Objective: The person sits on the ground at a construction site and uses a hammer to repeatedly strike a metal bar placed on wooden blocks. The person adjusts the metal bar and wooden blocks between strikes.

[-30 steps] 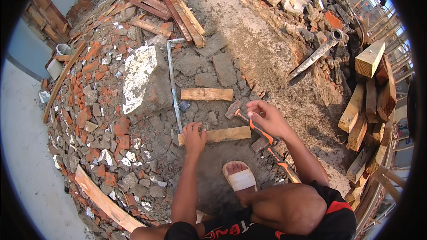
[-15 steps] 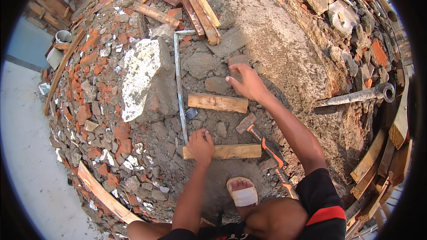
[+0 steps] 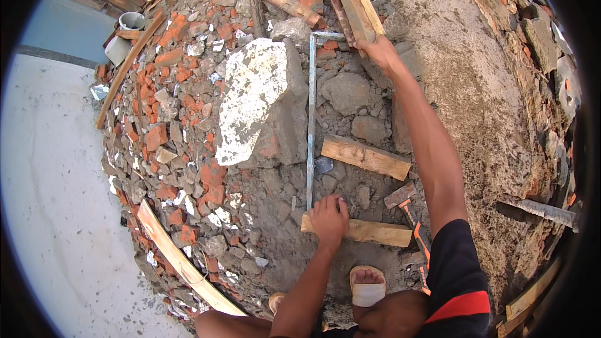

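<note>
At the far end of my reach, my right hand (image 3: 380,54) is closed on the near end of a long wooden plank (image 3: 352,1) in a pile. My left hand (image 3: 328,219), fingers curled, rests over the left part of a short wood block (image 3: 379,232), beside the lower end of a thin bent metal bar (image 3: 311,119). What its fingers hold, if anything, is hidden. A second short wood block (image 3: 366,156) lies farther off, slightly slanted. To the right of the blocks is a hammer (image 3: 421,238) with an orange and black handle, partly behind my right arm.
A big concrete chunk (image 3: 253,100) with a white face stands left of the bar. Broken brick rubble (image 3: 181,106) spreads leftward. A curved wood strip (image 3: 181,263) lies near left, a pipe (image 3: 544,213) at right. My sandalled foot (image 3: 367,285) is below the near block.
My right hand has reached forward from above the stones to the plank and closed on its end. My left hand stays by the near block. The whole view has shifted and turned.
</note>
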Available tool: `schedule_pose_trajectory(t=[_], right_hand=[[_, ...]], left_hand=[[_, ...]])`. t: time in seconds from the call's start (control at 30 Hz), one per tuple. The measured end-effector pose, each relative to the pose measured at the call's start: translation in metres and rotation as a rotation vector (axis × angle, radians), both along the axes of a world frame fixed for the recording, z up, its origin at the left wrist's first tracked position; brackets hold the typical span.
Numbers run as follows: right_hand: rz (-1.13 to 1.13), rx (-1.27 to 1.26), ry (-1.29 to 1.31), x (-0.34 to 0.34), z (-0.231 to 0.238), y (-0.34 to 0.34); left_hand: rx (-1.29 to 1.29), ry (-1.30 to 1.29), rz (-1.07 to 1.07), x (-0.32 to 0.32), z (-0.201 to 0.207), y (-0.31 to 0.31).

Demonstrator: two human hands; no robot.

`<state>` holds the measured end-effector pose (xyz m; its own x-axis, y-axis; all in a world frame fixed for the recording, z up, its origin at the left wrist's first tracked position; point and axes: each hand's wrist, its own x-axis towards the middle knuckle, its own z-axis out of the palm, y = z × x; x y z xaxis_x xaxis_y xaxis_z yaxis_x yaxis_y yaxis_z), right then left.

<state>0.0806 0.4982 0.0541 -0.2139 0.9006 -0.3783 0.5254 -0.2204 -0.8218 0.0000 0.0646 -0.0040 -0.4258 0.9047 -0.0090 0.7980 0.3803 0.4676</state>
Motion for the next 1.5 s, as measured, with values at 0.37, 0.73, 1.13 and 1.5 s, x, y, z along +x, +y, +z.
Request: schedule_pose_trajectory(t=[0.37,0.73,1.13,1.5], right_hand=[[0.061,-0.303,0.942,0.1,0.069,-0.246],[0.078,0.067,0.143,0.108,0.072,-0.48],[0.418,0.147,-0.092,0.092,0.056,-0.552],[0.016,0.335,-0.74,0.163,0.05,-0.489]], left_hand=[[0.109,-0.054,0.026,-0.003,0.001,-0.008],[0.341,-0.731,0.002,-0.016,0.02,-0.004],[0.019,-1.157,0.004,-0.047,0.097,-0.049],[-0.034,-0.203,-0.211,-0.023,0.049,-0.063]])
